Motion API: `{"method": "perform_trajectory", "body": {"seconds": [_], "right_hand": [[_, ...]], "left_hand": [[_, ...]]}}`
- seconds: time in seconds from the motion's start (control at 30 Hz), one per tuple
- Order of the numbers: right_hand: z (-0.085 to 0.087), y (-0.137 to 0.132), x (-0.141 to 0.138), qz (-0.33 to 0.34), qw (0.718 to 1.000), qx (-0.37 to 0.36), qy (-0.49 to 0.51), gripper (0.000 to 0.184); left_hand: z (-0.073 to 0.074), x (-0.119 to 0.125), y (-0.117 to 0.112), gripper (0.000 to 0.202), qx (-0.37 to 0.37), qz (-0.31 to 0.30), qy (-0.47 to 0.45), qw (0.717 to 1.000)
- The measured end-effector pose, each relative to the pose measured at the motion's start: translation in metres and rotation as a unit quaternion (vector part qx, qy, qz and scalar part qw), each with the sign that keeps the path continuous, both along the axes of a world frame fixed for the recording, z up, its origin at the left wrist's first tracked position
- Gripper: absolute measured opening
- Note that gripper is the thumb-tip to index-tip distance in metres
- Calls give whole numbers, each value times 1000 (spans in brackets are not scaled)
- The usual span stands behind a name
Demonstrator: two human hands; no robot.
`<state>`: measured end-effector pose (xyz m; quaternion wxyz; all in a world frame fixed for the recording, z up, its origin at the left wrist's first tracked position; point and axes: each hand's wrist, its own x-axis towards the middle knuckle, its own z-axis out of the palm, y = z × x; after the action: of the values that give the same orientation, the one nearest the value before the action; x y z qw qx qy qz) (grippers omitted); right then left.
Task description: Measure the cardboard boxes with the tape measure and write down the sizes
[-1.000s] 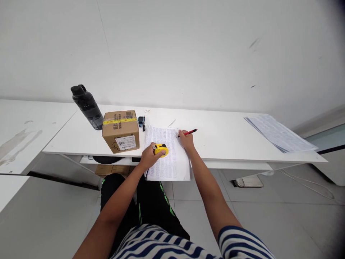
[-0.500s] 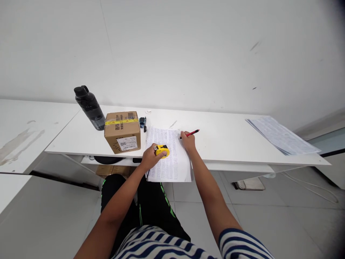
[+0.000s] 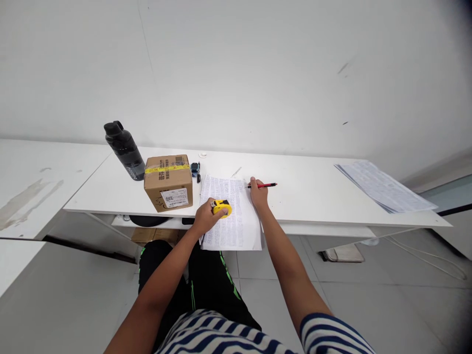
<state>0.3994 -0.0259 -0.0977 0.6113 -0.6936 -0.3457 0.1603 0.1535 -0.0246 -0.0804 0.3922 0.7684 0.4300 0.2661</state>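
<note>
My left hand (image 3: 207,217) is closed around a yellow and black tape measure (image 3: 223,206), held over the sheet of paper. That paper (image 3: 228,233), covered in dense writing, lies on the desk and hangs past its front edge. At the paper's upper right edge, my right hand (image 3: 259,195) grips a red and black pen (image 3: 268,185), its barrel pointing right. Left of the paper stands a taped cardboard box (image 3: 167,184) with a white label.
A dark water bottle (image 3: 125,152) stands behind the box. Small dark items (image 3: 195,171) lie right of the box. Printed sheets (image 3: 387,187) are stacked at the right end of the white desk (image 3: 306,187). A wall rises behind.
My right hand has shifted slightly right with the pen, which now lies closer to level. My left hand keeps the tape measure in nearly the same place.
</note>
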Motion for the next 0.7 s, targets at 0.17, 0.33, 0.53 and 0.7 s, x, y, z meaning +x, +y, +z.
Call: {"method": "perform_trajectory", "body": {"seconds": [0.17, 0.33, 0.53, 0.7], "right_hand": [[-1, -3, -8, 32, 990, -13, -137, 42], [22, -11, -34, 161, 970, -23, -181, 66], [74, -60, -112, 446, 876, 46, 175, 78], [103, -62, -161, 435, 844, 130, 285, 72]], "left_hand": [[1, -2, -4, 42, -8, 7, -20, 1000], [22, -14, -17, 45, 39, 26, -92, 995], [80, -31, -24, 53, 240, -5, -174, 955], [120, -58, -25, 57, 264, 95, -100, 955]]}}
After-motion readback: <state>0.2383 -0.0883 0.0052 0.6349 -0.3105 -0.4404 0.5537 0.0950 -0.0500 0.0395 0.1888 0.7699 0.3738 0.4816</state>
